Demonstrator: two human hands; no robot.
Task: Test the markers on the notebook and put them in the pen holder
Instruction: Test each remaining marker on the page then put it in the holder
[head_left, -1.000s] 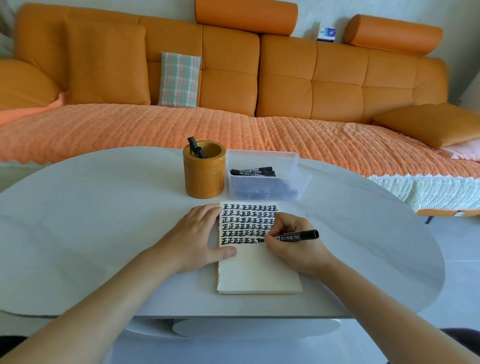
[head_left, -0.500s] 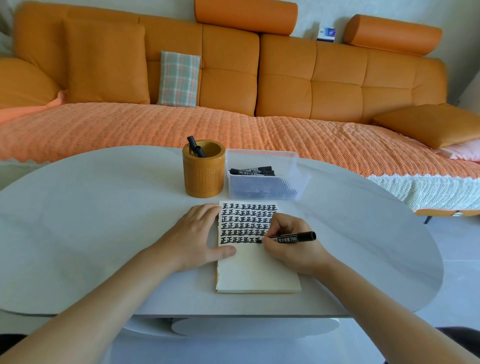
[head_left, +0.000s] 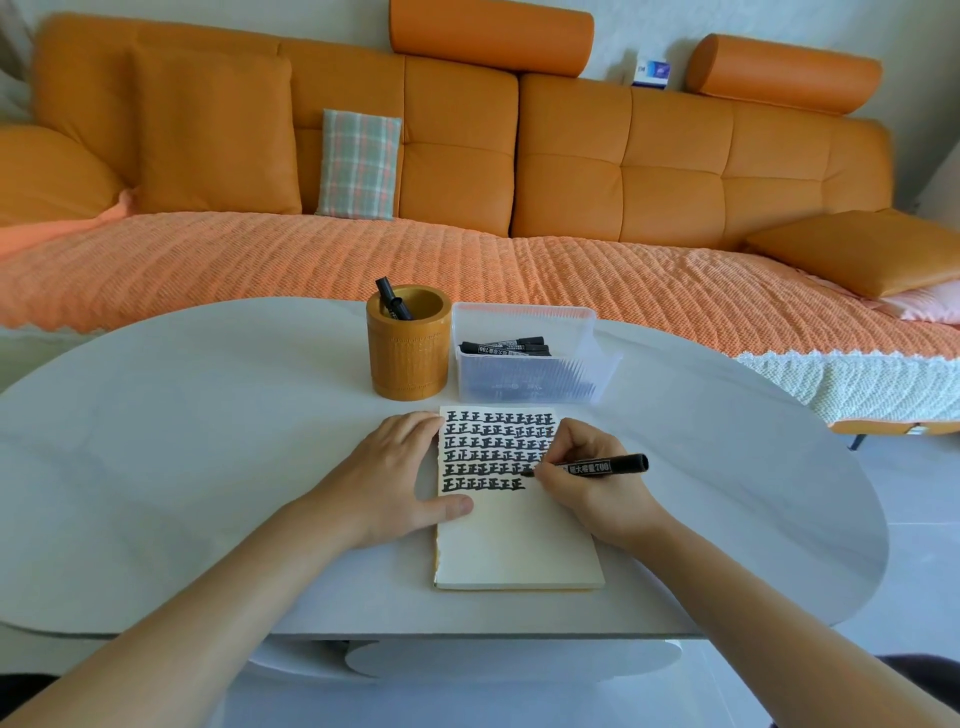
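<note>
An open notebook (head_left: 514, 540) lies on the white table (head_left: 208, 441), its upper half filled with rows of black marks. My right hand (head_left: 592, 483) grips a black marker (head_left: 602, 466) whose tip touches the page at the right end of the lowest rows. My left hand (head_left: 384, 478) lies flat on the table, thumb and fingertips pressing the notebook's left edge. Behind the notebook stands a bamboo pen holder (head_left: 409, 358) with one black marker (head_left: 393, 299) leaning inside. To its right, a clear plastic box (head_left: 530, 374) holds several black markers (head_left: 506, 347).
An orange sofa (head_left: 571, 171) with a woven orange cover runs behind the table, carrying a plaid cushion (head_left: 358, 163). The table's curved rim (head_left: 857, 519) drops off at the right to a pale floor.
My right hand with the marker has shifted slightly up and to the right across the page. The left hand stays on the notebook's edge.
</note>
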